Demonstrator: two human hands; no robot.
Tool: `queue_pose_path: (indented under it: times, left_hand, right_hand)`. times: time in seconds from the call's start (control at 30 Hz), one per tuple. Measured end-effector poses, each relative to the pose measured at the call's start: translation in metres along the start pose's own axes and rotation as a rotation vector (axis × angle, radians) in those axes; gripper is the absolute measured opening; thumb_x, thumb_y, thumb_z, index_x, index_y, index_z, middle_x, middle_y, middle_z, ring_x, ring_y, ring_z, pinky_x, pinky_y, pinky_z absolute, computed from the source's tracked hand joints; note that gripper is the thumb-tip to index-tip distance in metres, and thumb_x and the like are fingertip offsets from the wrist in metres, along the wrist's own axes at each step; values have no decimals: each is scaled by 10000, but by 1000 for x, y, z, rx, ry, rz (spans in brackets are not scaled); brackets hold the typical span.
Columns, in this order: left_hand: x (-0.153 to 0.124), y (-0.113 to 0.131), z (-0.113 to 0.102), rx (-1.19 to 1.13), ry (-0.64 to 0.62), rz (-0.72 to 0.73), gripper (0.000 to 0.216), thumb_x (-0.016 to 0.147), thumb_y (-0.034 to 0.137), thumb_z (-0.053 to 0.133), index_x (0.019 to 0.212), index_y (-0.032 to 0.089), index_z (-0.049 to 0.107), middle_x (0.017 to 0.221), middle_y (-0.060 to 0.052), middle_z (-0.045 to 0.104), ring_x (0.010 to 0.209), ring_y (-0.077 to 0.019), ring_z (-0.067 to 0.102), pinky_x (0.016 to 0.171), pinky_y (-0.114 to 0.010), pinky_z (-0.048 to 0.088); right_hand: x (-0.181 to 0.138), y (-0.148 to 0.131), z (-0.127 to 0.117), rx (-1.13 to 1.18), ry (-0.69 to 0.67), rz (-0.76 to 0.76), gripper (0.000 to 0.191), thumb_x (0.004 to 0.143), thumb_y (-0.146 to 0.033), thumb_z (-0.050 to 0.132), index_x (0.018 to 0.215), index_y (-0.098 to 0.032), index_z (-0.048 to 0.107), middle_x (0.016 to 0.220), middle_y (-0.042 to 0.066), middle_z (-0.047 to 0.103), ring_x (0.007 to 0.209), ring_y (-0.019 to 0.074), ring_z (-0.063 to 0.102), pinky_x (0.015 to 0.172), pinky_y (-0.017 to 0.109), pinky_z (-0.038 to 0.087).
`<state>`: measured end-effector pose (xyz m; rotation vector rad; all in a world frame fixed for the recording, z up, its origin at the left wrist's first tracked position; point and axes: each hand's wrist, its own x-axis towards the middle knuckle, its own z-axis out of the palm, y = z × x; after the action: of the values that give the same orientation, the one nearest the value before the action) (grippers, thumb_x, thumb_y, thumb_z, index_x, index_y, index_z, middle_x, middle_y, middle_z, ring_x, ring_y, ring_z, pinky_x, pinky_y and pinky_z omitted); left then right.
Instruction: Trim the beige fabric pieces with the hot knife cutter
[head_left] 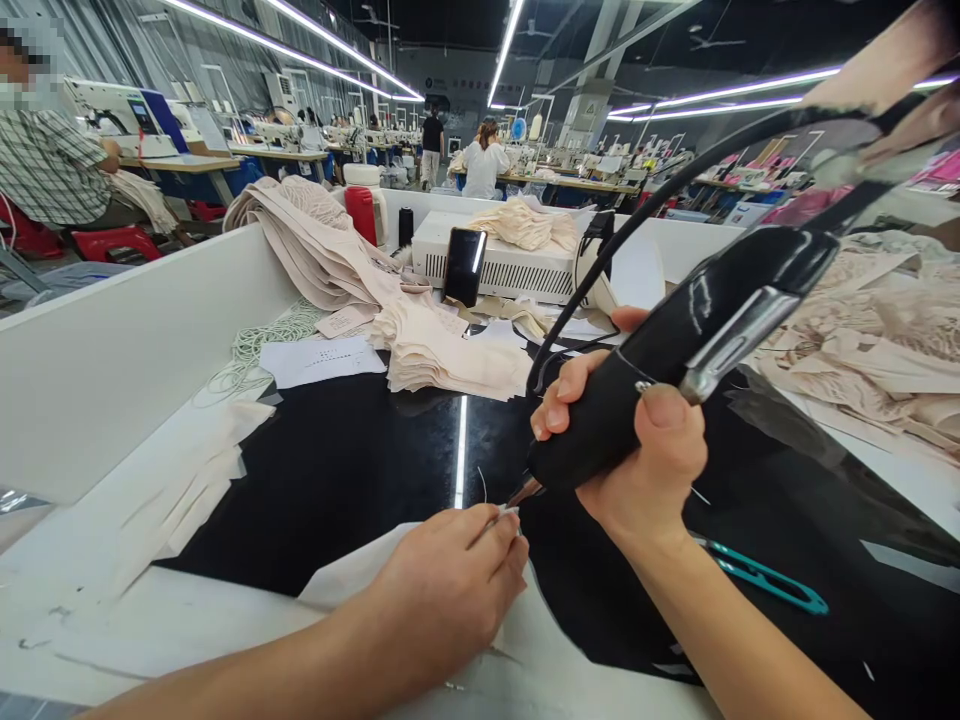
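Note:
My right hand [660, 460] is wrapped round a black corded handheld tool [645, 350], its thumb by a long metal lever on the side. The tool tilts down to the left, and its narrow metal tip [525, 490] meets the fingertips of my left hand [457, 580]. Those fingers are pinched on the edge of a pale fabric piece [360, 570], which lies partly under the hand. A short loose thread [482, 485] sticks up beside the tip. Exactly where the tip touches the fabric is hidden by the fingers.
On the black tabletop [322, 470] lie a teal-handled cutter [772, 580], a stack of cream fabric pieces [450, 350] and a paper slip [322, 362]. Behind stand a phone [464, 266] and a vented white box [510, 270]. More fabric [885, 340] is heaped right. The black cord [637, 220] arches overhead.

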<state>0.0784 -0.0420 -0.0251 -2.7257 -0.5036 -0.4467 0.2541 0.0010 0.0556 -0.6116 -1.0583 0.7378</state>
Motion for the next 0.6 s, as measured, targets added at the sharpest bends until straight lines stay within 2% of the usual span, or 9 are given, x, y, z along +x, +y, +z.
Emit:
queue_pose_path:
  times: [0.27, 0.37, 0.47, 0.6]
  left_hand:
    - [0, 0, -1, 12, 38, 1, 236, 1168, 235, 600, 1273, 113, 772, 1313, -83, 802, 1220, -178, 737, 1103, -307, 560]
    - [0, 0, 0, -4, 70, -9, 222, 1161, 224, 607, 1245, 112, 779, 1295, -70, 809, 1197, -174, 744, 1065, -297, 578]
    - [-2, 0, 0, -44, 60, -42, 242, 1166, 240, 599, 1293, 98, 748, 1335, -110, 790, 1198, -200, 743, 983, -322, 605]
    - [-5, 1, -2, -83, 35, -73, 258, 1166, 233, 582, 1338, 100, 722, 1377, -141, 767, 1208, -220, 733, 889, -326, 613]
  right_hand:
    - [-2, 2, -5, 1, 30, 29, 468, 771, -585, 905, 1046, -291, 664, 735, -60, 629, 527, 136, 543, 490, 275, 539]
    - [-3, 3, -5, 14, 31, 32, 482, 760, -579, 920, 1056, -293, 667, 741, -59, 636, 531, 140, 554, 486, 277, 534]
    - [-4, 3, -4, -3, 40, 11, 506, 741, -591, 933, 1057, -300, 665, 747, -61, 640, 520, 143, 547, 475, 284, 523]
    - [-5, 6, -5, -34, 12, -26, 475, 794, -599, 901, 1061, -298, 648, 767, -57, 638, 520, 139, 552, 488, 289, 520]
